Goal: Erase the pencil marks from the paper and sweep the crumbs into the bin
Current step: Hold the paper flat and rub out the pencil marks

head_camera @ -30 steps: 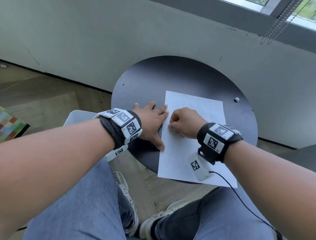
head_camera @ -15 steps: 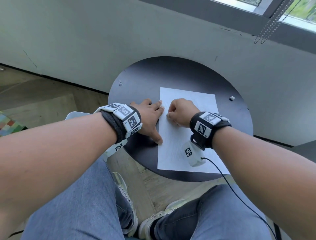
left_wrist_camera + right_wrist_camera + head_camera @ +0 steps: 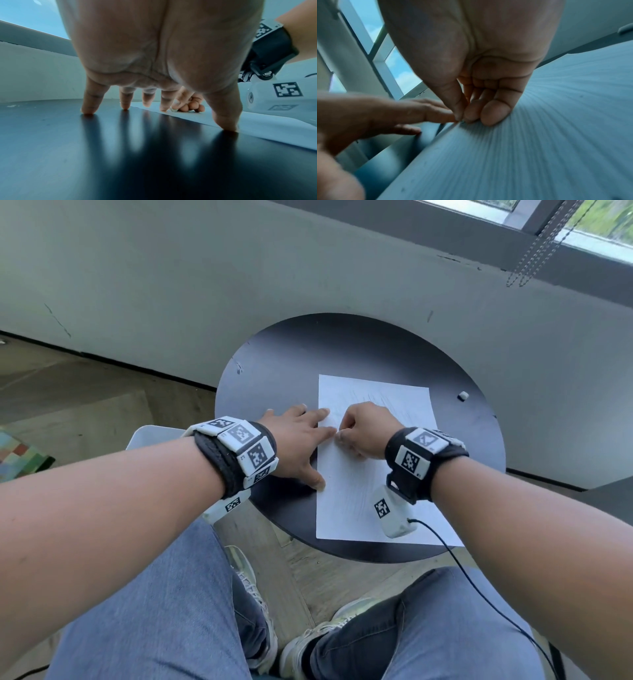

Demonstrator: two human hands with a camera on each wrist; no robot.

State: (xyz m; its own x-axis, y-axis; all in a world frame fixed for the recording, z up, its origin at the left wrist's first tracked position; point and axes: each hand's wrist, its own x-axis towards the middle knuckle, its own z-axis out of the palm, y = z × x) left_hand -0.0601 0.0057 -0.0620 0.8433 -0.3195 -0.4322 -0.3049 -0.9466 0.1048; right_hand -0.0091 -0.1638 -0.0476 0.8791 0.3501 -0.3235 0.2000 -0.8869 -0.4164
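While the round black table (image 3: 281, 364) carries the paper (image 3: 346, 501) on its right half, your left hand (image 3: 294, 440) splays flat, pinning its left edge, and your right hand (image 3: 366, 429) just beside it pinches a small eraser (image 3: 173, 109) onto the sheet.

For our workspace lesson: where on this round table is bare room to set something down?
Free: the dark table behind the paper toward the wall, and its left rim beyond the left hand. Crowded: the paper's left edge, where both hands meet; a small white piece sits right.
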